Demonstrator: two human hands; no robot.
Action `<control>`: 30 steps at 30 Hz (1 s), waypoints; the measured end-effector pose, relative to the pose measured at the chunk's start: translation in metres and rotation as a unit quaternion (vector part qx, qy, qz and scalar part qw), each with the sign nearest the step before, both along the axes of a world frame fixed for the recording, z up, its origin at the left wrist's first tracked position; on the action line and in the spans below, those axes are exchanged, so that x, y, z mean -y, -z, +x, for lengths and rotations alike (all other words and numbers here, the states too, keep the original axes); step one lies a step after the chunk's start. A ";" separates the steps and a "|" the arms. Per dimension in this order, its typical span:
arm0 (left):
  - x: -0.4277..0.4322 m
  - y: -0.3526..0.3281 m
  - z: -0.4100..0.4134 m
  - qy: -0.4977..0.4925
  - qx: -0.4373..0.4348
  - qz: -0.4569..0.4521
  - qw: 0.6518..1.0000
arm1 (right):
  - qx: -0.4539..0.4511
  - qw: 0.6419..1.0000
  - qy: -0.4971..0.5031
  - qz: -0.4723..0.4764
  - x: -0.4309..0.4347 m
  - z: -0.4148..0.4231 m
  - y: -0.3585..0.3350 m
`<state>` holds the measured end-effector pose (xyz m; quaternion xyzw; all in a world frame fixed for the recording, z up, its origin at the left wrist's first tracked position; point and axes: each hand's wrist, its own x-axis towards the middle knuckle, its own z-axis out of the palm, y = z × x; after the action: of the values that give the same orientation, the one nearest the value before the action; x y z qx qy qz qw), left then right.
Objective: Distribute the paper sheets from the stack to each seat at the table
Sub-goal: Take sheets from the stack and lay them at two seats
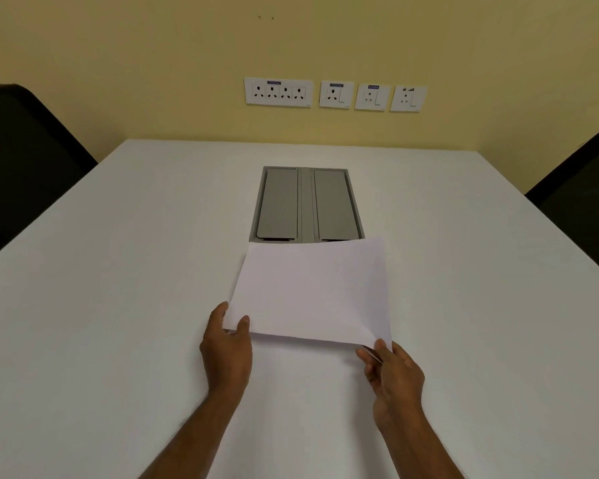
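Observation:
A thin stack of white paper sheets is held just above the white table, in front of me at the middle. My left hand pinches its near left corner, thumb on top. My right hand grips the near right corner, where the sheet edges are slightly fanned. The far edge of the stack covers the near rim of a grey cable box.
A grey double-lid cable box is set into the table's middle. Black chair backs stand at the left and right sides. The far table edge meets a yellow wall with white socket plates.

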<state>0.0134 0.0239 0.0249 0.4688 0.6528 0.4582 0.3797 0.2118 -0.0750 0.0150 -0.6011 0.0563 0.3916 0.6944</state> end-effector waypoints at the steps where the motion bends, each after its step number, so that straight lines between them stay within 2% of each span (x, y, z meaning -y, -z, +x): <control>1: 0.000 -0.002 -0.001 -0.006 0.006 0.004 1.000 | -0.003 1.000 -0.002 0.001 0.003 0.000 -0.001; 10: 0.015 -0.028 -0.014 -0.001 0.030 0.040 0.999 | 0.026 1.000 0.014 -0.006 0.029 0.002 -0.023; 16: 0.045 -0.055 -0.026 0.006 0.058 0.054 0.997 | 0.081 0.997 -0.005 -0.012 0.059 -0.001 -0.053; 30: 0.161 -0.162 -0.040 0.010 0.100 0.054 0.993 | 0.156 0.987 -0.008 0.033 0.193 -0.023 -0.155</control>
<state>-0.0263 -0.1375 0.1866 0.4469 0.5811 0.5334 0.4220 0.1893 -0.2679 0.1696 -0.6318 -0.0705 0.3002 0.7111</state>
